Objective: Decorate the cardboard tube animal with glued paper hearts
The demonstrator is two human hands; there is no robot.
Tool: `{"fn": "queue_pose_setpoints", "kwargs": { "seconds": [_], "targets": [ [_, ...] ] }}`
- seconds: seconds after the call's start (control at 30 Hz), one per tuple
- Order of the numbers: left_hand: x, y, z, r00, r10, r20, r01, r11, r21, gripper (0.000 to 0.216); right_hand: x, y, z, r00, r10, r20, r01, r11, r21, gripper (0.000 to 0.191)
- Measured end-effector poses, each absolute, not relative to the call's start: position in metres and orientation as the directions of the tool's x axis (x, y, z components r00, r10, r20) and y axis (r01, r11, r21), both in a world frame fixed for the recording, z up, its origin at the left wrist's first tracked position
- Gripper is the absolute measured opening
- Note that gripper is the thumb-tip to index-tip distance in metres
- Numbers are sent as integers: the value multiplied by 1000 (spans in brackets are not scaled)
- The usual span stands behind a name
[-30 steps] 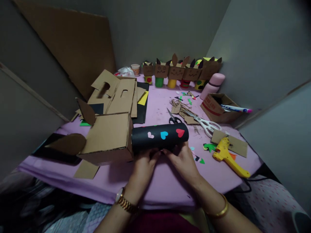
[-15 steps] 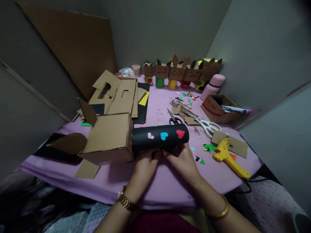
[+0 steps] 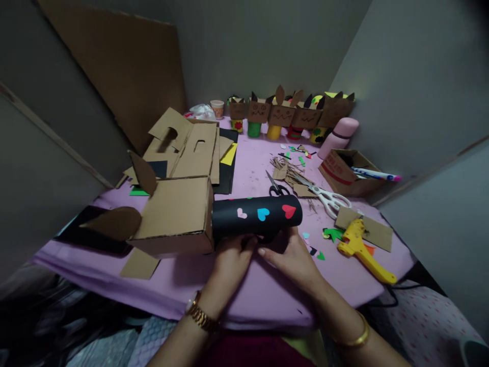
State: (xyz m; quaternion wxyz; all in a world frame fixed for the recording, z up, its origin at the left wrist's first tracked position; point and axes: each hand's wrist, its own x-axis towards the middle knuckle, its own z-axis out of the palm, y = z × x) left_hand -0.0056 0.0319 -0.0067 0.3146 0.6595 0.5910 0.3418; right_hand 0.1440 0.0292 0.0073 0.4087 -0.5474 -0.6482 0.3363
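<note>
A black tube point(image 3: 256, 216) with pink, blue and red paper hearts lies sideways just above the pink table point(image 3: 263, 290). Its left end joins a brown cardboard box head point(image 3: 175, 215) with two dark brown ears. My left hand point(image 3: 231, 262) grips the tube's underside near the middle, fingers curled onto it. My right hand point(image 3: 292, 257) holds the tube from below at its right end, thumb stretched along the bottom.
Yellow glue gun point(image 3: 362, 248) and cardboard scraps lie to the right, with white-handled scissors point(image 3: 324, 196) and black scissors point(image 3: 275, 187) behind the tube. A small carton point(image 3: 346, 171) with a marker, a pink bottle point(image 3: 338, 136), a row of cardboard figures point(image 3: 286, 116) and cut cardboard sheets point(image 3: 189, 148) stand farther back.
The view has shifted slightly, so everything sits a little to the right. Both hands keep holding the tube; the right hand's thumb has spread a little along its underside.
</note>
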Motion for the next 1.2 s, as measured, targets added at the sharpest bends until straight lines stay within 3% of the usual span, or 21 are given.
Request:
{"fn": "queue_pose_setpoints", "kwargs": {
  "seconds": [0.27, 0.93, 1.2],
  "targets": [
    [-6, 33, -12, 41, 994, 99, 617, -103, 780, 20, 128, 31, 8, 53, 978, 199, 461, 153, -874, 62],
    [-10, 29, -13, 94, 983, 158, 610, -182, 771, 19, 121, 29, -4, 76, 971, 225, 384, 180, -905, 60],
    [-16, 17, -18, 62, 988, 144, 391, -157, 907, 21, 121, 28, -4, 84, 971, 224, 426, 169, -889, 55]
  ]
}}
